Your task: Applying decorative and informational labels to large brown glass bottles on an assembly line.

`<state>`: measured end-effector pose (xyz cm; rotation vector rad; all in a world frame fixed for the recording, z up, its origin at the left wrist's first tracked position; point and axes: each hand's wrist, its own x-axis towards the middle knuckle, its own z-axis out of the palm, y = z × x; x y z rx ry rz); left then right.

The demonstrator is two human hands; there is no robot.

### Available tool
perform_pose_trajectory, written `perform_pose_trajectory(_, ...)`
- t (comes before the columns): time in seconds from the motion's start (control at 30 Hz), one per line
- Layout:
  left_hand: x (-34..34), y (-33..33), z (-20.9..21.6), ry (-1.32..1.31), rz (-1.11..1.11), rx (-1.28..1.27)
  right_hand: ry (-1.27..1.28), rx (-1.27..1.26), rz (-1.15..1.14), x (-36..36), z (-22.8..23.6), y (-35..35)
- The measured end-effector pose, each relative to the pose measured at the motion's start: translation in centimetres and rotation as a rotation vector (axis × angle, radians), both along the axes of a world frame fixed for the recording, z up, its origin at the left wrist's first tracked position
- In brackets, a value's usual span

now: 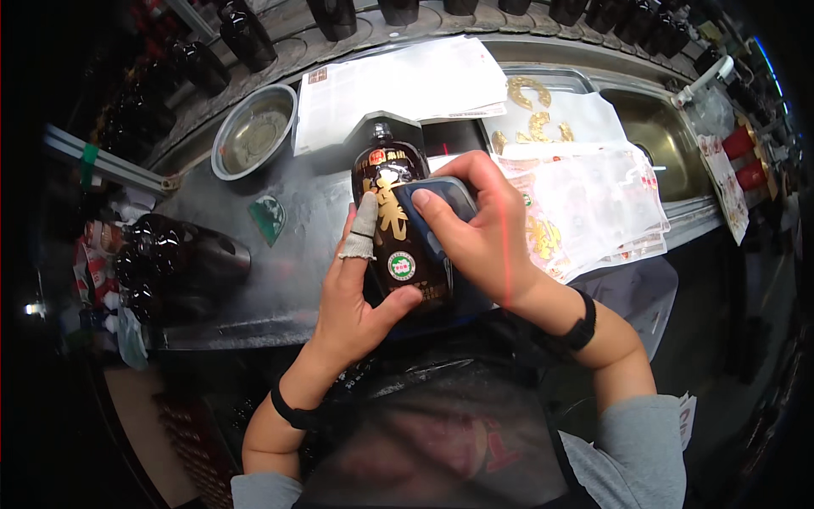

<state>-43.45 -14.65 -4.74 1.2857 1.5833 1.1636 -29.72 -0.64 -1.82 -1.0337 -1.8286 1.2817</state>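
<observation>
A dark glossy bottle with gold lettering and a round green-and-white emblem lies in front of me, its neck pointing away. My left hand grips the bottle's left side and base; a pale cloth cover wraps one finger. On the bottle's upper right side, my right hand presses a dark blue, flat, pad-like scraper, thumb on top. The fingers under the scraper are partly hidden. Right of this hand lie white decal sheets with gold and red prints.
A metal bowl of liquid stands at the back left. Stacked white paper lies behind the bottle, gold decals on a tray beyond. A sink is at right. Dark bottles lie at left; a green piece rests on the worktop.
</observation>
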Motion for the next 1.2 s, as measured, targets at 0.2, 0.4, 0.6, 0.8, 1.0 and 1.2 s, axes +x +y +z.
perform_pose_trajectory(0.2,0.9,1.3,1.0,0.040,0.040,-0.077,-0.053,-0.159,-0.145,2.3,-2.9,0.9)
perform_pose_trajectory(0.4,-0.1,2.2,2.0,0.322,0.010,-0.023,0.103,-0.181,-0.207,1.3,-2.7,1.0)
perform_pose_trajectory(0.6,-0.4,5.1,2.5,0.640,-0.010,0.007,-0.098,-0.085,-0.208,2.6,-3.5,2.6)
perform_pose_trajectory(0.8,-0.8,5.4,2.7,0.805,-0.064,0.034,0.047,-0.197,-0.185,3.2,-2.3,1.3)
perform_pose_trajectory(1.0,-0.3,4.7,3.9,0.899,-0.161,0.052,0.056,-0.289,-0.155,4.2,-1.7,0.6)
perform_pose_trajectory(1.2,0.3,3.3,3.9,0.908,-0.197,0.047,0.115,-0.346,-0.139,4.8,-1.3,0.4)
